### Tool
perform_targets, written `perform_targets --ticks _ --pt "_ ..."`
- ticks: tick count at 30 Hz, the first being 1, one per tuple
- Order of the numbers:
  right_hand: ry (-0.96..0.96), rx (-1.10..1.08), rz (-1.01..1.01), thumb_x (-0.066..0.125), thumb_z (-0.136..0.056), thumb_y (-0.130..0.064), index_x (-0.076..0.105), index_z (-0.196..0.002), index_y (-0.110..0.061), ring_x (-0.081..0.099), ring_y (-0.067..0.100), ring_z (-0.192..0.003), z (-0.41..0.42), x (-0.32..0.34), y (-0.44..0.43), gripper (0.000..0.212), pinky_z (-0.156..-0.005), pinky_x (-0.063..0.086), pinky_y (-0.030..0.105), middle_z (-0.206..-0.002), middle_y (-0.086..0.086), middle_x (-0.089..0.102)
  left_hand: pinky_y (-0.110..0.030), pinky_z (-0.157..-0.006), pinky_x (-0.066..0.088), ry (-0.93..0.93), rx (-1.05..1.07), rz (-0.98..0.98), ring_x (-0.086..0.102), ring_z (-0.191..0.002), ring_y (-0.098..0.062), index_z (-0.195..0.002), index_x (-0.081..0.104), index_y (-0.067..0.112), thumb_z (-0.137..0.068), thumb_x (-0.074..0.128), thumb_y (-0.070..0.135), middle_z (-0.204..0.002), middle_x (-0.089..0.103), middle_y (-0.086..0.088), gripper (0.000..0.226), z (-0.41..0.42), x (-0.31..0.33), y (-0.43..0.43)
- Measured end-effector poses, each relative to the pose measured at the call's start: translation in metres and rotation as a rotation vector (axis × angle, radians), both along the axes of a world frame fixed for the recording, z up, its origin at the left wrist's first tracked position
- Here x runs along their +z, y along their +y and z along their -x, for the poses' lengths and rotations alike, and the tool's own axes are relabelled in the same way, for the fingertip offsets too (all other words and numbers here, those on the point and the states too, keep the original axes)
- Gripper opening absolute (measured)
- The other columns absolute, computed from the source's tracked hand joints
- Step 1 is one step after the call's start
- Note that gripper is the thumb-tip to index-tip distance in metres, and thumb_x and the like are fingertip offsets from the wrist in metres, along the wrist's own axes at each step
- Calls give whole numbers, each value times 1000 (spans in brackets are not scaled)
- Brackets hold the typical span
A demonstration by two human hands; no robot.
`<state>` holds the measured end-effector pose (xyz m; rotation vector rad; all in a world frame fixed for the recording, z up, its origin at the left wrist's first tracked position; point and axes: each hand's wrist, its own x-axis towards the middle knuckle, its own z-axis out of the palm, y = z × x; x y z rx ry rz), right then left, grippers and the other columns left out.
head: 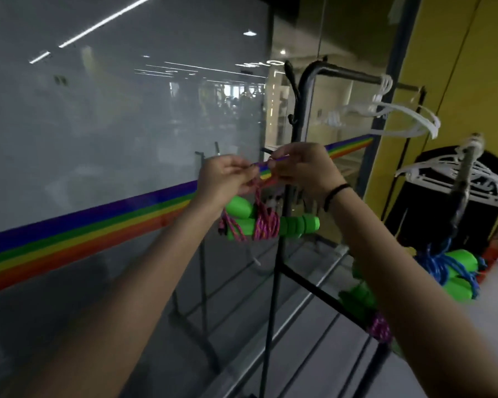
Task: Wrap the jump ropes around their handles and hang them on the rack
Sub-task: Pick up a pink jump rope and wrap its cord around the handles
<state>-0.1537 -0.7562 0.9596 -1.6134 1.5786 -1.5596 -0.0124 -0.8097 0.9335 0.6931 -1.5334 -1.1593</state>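
Observation:
A pink jump rope (pixel 266 225) is wound around its two green handles (pixel 299 224) and dangles just below my hands. My left hand (pixel 227 179) and my right hand (pixel 302 165) both pinch the rope's free loop at a short side hook of the black rack (pixel 302 110). A blue rope bundle with green handles (pixel 452 271) hangs from a pole at the right. Another pink rope bundle (pixel 380 328) with green handles sits on the rack's lower bar, partly hidden by my right forearm.
A frosted glass wall with a rainbow stripe (pixel 98 219) runs behind the rack. White plastic hangers (pixel 400 113) hang on the rack's top bar, more white hangers (pixel 449 173) lie at the right. A yellow wall (pixel 443 53) stands at the far right.

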Motion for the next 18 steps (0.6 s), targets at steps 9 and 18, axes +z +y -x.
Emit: perform_targets --ticks 9,18 --pt "161 -202 181 53 -87 -4 56 -80 -14 60 -1 -48 52 35 -61 13 -48 48 13 -72 -1 59 -36 -73 52 -117 24 271 58 -65 -14 -79 55 19 -89 55 10 -72 60 3 13 76 39 -83" --pt "401 -485 357 57 -84 -6 65 -88 -4 59 17 -75 87 43 -111 10 -70 52 24 -82 3 61 -26 -64 49 -85 31 284 57 -66 -13 -85 61 12 -88 58 13 -80 63 -4 4 123 54 -132"
